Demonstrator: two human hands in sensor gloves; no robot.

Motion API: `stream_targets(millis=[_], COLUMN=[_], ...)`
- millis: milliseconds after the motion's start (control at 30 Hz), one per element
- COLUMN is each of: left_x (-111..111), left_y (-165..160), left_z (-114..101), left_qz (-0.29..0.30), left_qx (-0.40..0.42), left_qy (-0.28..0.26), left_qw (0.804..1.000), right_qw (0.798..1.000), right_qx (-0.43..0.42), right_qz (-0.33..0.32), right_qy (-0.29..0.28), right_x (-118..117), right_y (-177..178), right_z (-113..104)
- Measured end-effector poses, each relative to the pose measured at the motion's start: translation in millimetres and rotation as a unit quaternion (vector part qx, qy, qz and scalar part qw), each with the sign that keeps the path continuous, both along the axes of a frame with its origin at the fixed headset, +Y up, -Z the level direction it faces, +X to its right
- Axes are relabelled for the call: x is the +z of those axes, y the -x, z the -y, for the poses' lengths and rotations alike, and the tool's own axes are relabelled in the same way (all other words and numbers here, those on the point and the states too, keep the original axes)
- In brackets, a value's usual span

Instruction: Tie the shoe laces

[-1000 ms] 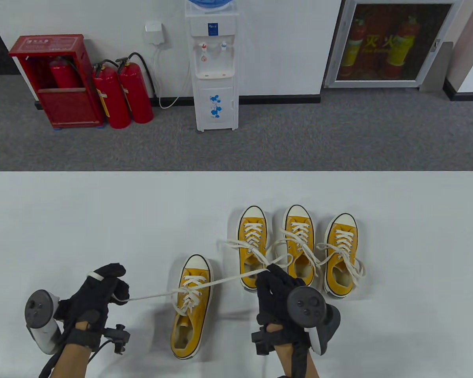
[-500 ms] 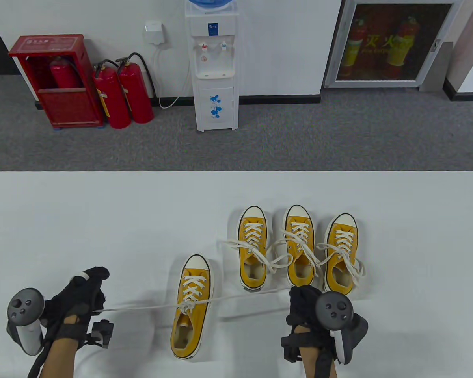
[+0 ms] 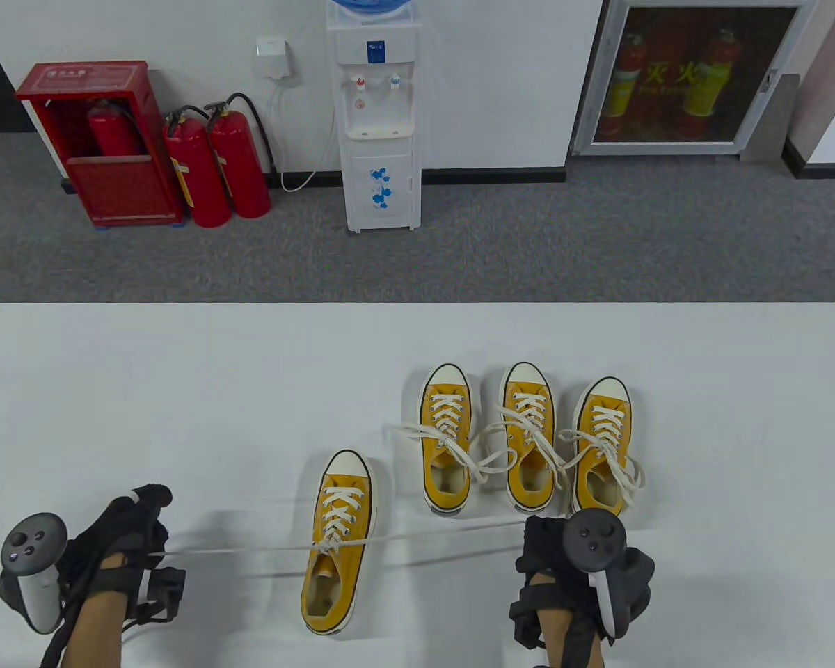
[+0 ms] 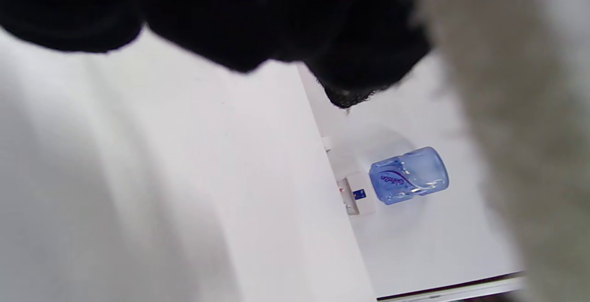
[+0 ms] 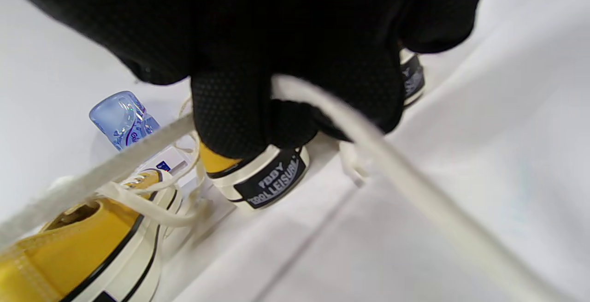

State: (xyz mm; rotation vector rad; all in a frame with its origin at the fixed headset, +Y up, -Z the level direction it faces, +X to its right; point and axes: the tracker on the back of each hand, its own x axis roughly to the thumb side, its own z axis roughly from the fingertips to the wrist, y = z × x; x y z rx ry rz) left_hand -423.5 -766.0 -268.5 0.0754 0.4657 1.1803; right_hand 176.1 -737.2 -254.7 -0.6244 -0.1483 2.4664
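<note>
A yellow sneaker point(image 3: 339, 550) stands near the table's front, toe pointing away. Its white lace point(image 3: 250, 549) runs taut to both sides from a crossing over the tongue. My left hand point(image 3: 146, 532) grips the left lace end, well left of the shoe. My right hand point(image 3: 546, 539) grips the right lace end point(image 3: 452, 531), right of the shoe. In the right wrist view my gloved fingers point(image 5: 239, 108) are closed around the lace point(image 5: 138, 152). In the left wrist view the lace point(image 4: 507, 108) is a blur beside my fingers point(image 4: 359, 62).
Three more yellow sneakers point(image 3: 529, 431) stand in a row behind my right hand, their laces loose and spread over the white table point(image 3: 181, 390). Beyond the table are a water dispenser point(image 3: 379, 125) and red fire extinguishers point(image 3: 216, 167).
Both hands have moved apart and back toward the front edge. The lace has been drawn out level and tight across the near sneaker.
</note>
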Motion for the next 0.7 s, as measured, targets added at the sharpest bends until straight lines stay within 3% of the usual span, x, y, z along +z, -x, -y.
stream_targets(millis=[233, 600, 700], left_x=[-2.0, -5.0, -6.3], left_y=[-2.8, -8.9, -10.6], left_z=[-0.1, -0.4, 0.4], left_qz=[0.017, 0.037, 0.043], left_qx=[-0.008, -0.019, -0.013], left_qy=[0.008, 0.014, 0.012], left_qw=[1.000, 0.999, 0.999], right_qw=[1.000, 0.998, 0.996], right_qx=[-0.006, -0.020, -0.049], right_qz=[-0.008, -0.007, -0.033], right_qy=[0.000, -0.051, -0.072], right_x=[-0.8, 7.3, 7.6], right_y=[-0.5, 2.1, 7.2], right_z=[3.2, -16.4, -20.5])
